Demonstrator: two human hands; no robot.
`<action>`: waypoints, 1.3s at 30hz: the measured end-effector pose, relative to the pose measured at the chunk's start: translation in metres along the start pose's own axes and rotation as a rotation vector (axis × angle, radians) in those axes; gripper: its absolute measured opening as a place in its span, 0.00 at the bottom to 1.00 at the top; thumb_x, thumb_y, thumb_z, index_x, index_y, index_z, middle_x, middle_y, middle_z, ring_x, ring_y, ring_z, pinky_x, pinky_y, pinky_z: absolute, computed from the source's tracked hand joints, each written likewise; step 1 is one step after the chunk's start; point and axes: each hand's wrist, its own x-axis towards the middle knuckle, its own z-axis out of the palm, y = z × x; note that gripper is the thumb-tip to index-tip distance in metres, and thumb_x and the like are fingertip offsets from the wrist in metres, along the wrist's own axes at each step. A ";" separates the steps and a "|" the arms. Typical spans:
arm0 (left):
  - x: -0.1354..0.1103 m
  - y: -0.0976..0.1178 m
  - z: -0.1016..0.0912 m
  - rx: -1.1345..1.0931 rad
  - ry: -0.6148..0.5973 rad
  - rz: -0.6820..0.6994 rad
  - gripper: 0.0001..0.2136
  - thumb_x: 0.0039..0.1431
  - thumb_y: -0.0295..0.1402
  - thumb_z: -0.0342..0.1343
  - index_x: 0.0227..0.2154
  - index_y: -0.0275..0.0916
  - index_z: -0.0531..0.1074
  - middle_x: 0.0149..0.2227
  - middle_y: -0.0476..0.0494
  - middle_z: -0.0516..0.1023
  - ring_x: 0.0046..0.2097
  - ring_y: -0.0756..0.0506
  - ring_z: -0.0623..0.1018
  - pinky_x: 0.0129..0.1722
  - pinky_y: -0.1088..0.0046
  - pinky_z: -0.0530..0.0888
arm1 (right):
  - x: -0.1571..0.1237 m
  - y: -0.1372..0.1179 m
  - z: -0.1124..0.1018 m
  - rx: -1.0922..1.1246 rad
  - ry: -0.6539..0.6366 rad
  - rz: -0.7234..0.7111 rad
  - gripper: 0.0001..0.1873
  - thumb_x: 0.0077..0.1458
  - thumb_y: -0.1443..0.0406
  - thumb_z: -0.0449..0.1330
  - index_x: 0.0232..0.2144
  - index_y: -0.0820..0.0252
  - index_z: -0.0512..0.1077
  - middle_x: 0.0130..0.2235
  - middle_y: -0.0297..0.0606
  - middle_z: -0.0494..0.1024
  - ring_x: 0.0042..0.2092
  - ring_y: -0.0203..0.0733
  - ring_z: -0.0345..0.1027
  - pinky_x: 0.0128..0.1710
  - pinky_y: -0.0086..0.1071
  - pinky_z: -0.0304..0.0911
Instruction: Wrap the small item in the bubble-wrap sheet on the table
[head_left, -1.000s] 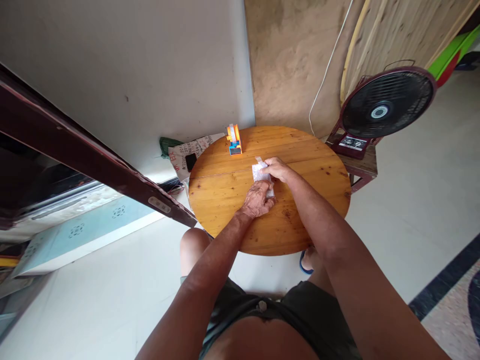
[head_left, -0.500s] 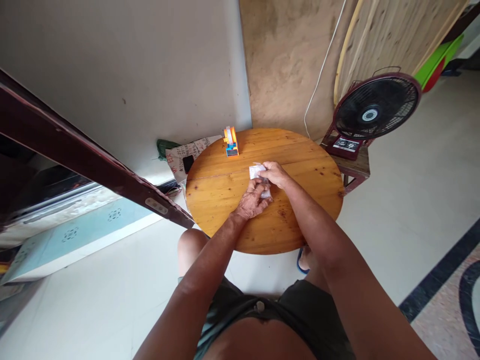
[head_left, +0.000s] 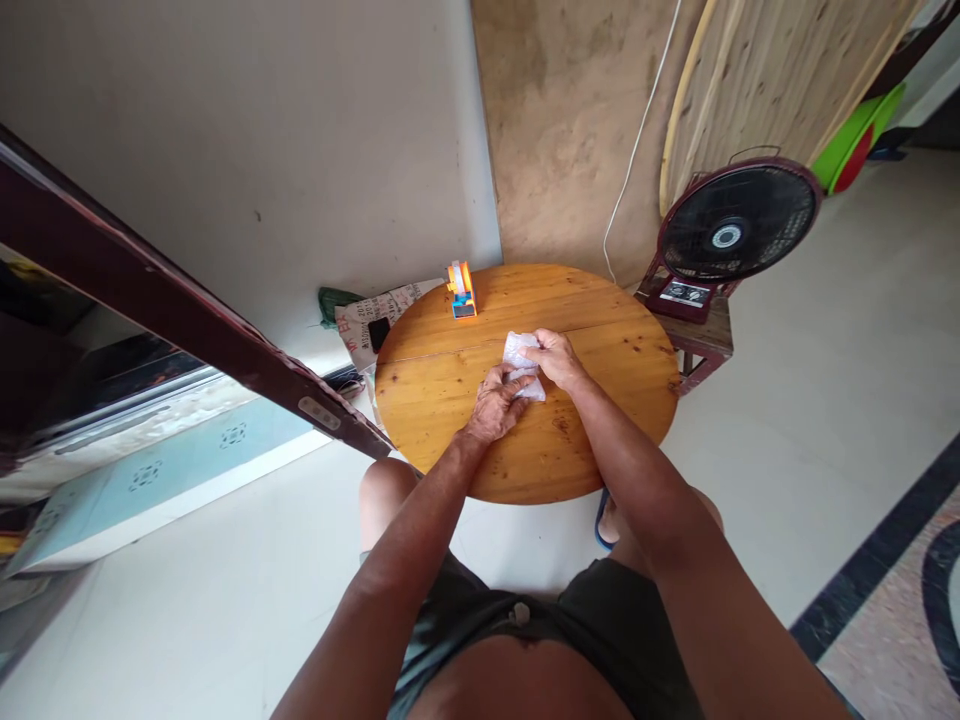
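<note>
A small whitish packet [head_left: 519,347], wrapped in crinkled, see-through plastic, lies in my hands over the middle of the round wooden table [head_left: 427,405]. My left hand [head_left: 496,404] is closed on its near part, with the fingers laid across it. The far right edge is pinched between the thumb and fingers of my right hand [head_left: 558,358]. What is inside the wrapping cannot be made out, and the fingers cover part of it. Beyond my hands, an orange and blue tape dispenser [head_left: 463,292] stands near the table's far edge.
Right of the table, a dark red fan [head_left: 739,225] rests on a wooden stool [head_left: 705,335]. A dark phone-like object [head_left: 379,334] lies on a printed sack [head_left: 351,330] at the left. A white cord [head_left: 639,150] hangs down the wall behind.
My fingers have shifted on the packet, so more of its far and near ends shows. Both hands still hold it at nearly the same place. The view has tilted slightly.
</note>
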 end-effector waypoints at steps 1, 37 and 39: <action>0.000 0.000 0.001 -0.006 0.012 0.000 0.22 0.58 0.32 0.62 0.56 0.47 0.75 0.60 0.39 0.61 0.60 0.36 0.68 0.62 0.55 0.69 | -0.002 -0.002 -0.001 0.004 -0.010 -0.009 0.16 0.41 0.54 0.65 0.23 0.57 0.66 0.23 0.26 0.65 0.26 0.33 0.56 0.25 0.28 0.52; -0.007 0.013 -0.005 0.059 0.115 0.069 0.12 0.65 0.35 0.52 0.46 0.39 0.77 0.56 0.34 0.73 0.59 0.35 0.71 0.60 0.51 0.69 | -0.052 -0.029 -0.015 -0.457 -0.115 -0.448 0.12 0.55 0.69 0.55 0.33 0.55 0.79 0.36 0.37 0.82 0.38 0.41 0.74 0.42 0.32 0.66; -0.007 0.014 -0.006 0.061 0.120 0.042 0.12 0.64 0.34 0.52 0.46 0.39 0.77 0.53 0.36 0.74 0.56 0.37 0.72 0.58 0.55 0.71 | -0.062 -0.023 -0.014 -0.460 -0.115 -0.543 0.14 0.55 0.72 0.53 0.33 0.55 0.78 0.38 0.38 0.82 0.40 0.41 0.75 0.44 0.33 0.67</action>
